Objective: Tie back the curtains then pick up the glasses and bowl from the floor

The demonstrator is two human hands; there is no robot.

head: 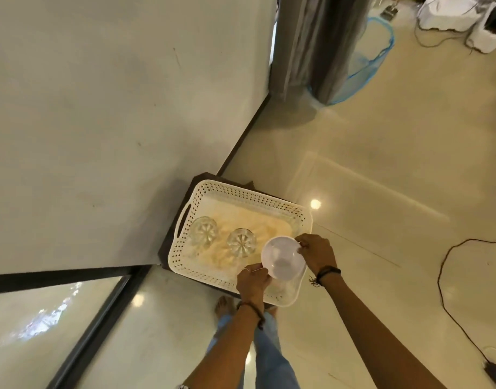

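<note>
A white perforated tray sits on a dark low stand beside the wall. Two clear glasses stand in its left part, one near the handle and one further right. A white plastic bowl is held over the tray's right end. My left hand pinches the bowl's near rim. My right hand pinches the rim on the right side. A grey curtain hangs gathered at the top centre.
A white wall fills the left, with a dark skirting and a glass panel low on the left. A black cable runs over the glossy floor at right. A blue net basket and white boxes lie at the top right.
</note>
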